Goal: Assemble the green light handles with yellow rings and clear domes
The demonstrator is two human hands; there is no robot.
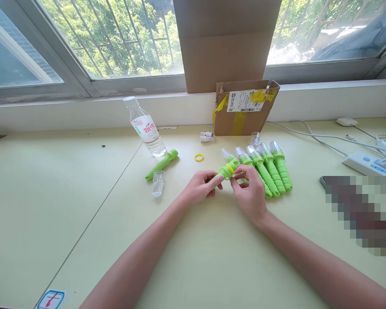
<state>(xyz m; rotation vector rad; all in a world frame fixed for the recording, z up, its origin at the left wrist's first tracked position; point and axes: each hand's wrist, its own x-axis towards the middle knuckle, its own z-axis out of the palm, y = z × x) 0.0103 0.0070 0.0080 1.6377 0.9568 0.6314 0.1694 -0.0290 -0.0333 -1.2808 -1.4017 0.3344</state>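
My left hand (202,186) is wrapped round a green flashlight body (225,171), its threaded end pointing up and right. A yellow ring sits around that threaded end, and the fingers of my right hand (249,189) pinch at it. Behind my right hand several green flashlights with clear caps (281,167) lie side by side. Left of my hands are another green body (162,164), a clear cap (158,184) and a loose yellow ring (198,157). White parts (207,137) lie farther back.
A water bottle (146,128) stands tilted in view at back left. An open cardboard box (241,116) stands by the windowsill, near another clear cap (255,138). Cables and a white power strip (363,162) are at right, with a pixelated area in front.
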